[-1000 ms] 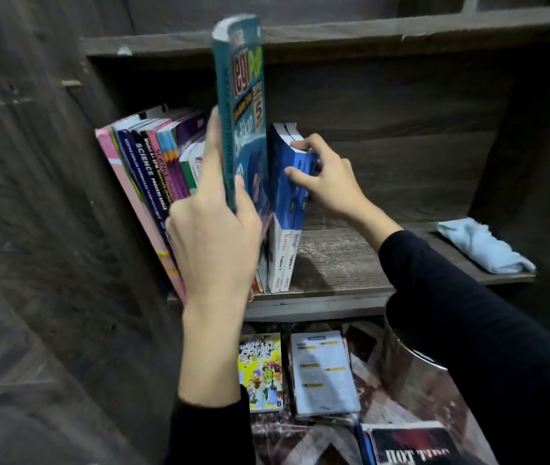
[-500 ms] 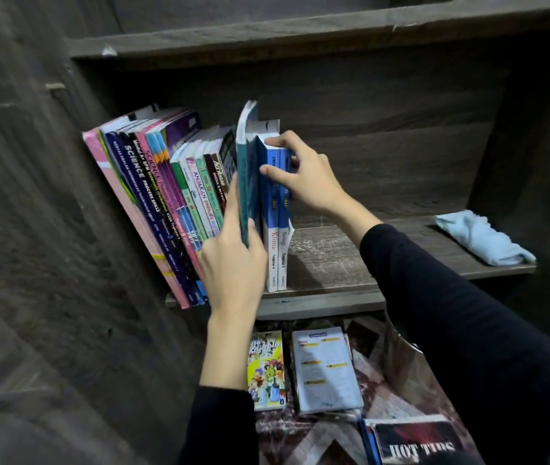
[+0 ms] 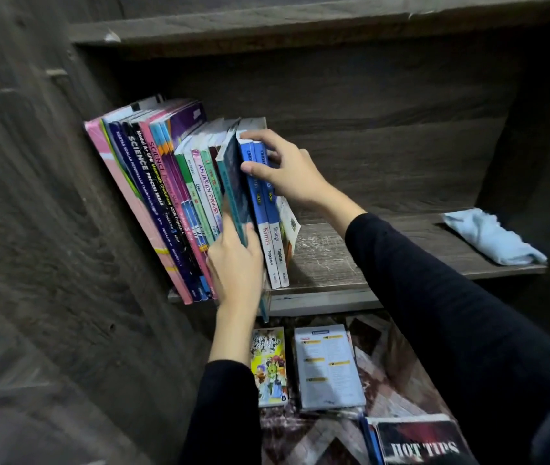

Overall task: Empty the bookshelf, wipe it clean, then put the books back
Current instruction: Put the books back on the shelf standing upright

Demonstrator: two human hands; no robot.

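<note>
Teal-covered, the book (image 3: 235,182) going back stands tilted near the left end of the shelf (image 3: 350,260), its lower corner overhanging the front edge. The left grip (image 3: 236,266) is curled round its lower spine, feeding it into the gap between the leaning row (image 3: 159,189) against the side wall and two blue books (image 3: 263,209). The right grip (image 3: 287,172) pinches those blue books at their top, thumb on the spines, tipping them aside. This looks like the restocking step, since the cloth (image 3: 491,236) lies idle at the shelf's right end. Next, the teal book needs pushing back flush and upright. More books (image 3: 329,367) wait on the floor below.
</note>
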